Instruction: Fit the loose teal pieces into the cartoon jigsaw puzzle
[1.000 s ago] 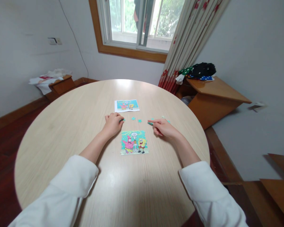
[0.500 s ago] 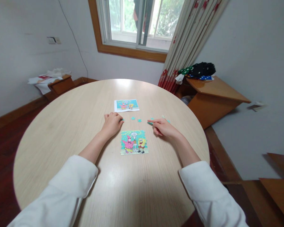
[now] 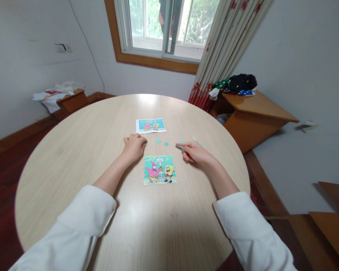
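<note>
A partly assembled jigsaw puzzle [image 3: 159, 170] lies flat between my forearms, showing a pink, a pale and a yellow cartoon figure on teal. Beyond its upper left corner, my left hand [image 3: 133, 148] is closed in a pinch on a small teal puzzle piece [image 3: 145, 142]. To the upper right, my right hand [image 3: 196, 151] pinches another teal piece [image 3: 179, 147] under its extended index finger. Two loose pieces lie between the hands, one teal piece [image 3: 158, 141] and a second piece [image 3: 166, 143]. More loose pieces, including a pale one [image 3: 194, 139], rest just past my right hand.
A printed picture [image 3: 151, 125] of the same scene lies farther back on the round wooden table [image 3: 73, 162]. Behind the table are a window [image 3: 172, 30] and a curtain [image 3: 217, 49]. Clothes [image 3: 240, 83] are heaped on a wooden stand at the right.
</note>
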Demonstrator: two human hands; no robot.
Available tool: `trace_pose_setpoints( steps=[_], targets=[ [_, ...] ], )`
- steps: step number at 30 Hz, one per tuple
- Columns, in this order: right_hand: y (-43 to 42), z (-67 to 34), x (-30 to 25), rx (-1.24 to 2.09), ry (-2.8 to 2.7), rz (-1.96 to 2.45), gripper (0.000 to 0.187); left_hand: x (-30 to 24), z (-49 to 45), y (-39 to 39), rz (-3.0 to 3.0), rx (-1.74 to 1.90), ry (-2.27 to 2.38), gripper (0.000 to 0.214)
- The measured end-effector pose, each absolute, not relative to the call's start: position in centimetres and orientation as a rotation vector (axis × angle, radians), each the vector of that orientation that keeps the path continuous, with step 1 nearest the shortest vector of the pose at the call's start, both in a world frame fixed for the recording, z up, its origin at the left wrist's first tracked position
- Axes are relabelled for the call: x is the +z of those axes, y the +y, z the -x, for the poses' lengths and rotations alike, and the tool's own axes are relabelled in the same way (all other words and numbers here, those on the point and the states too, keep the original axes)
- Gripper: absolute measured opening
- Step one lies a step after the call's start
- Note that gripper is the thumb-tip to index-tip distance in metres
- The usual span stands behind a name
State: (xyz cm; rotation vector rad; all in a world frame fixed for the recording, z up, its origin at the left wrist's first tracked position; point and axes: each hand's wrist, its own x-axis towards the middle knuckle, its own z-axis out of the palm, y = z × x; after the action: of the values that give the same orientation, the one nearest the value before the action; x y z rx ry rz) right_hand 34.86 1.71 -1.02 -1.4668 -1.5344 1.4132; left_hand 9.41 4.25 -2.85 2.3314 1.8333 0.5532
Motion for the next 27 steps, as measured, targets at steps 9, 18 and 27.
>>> trace_pose_setpoints(
  steps=[9,18,27],
  targets=[
    [1.87,-34.99,-1.45,1.434,-1.518,1.453,0.054,-3.02,-9.17,4.37,-2.325,0.586,1.858,0.012],
    [1.83,-35.07,-1.53,1.432,-1.519,1.435,0.053,-2.74,-8.67,4.65,-2.235,0.555,1.941,0.014],
    [1.75,-34.99,-1.13,1.433,-1.538,1.463,0.053,-3.09,-8.79,4.89,-2.191,0.607,1.917,0.01]
  ],
)
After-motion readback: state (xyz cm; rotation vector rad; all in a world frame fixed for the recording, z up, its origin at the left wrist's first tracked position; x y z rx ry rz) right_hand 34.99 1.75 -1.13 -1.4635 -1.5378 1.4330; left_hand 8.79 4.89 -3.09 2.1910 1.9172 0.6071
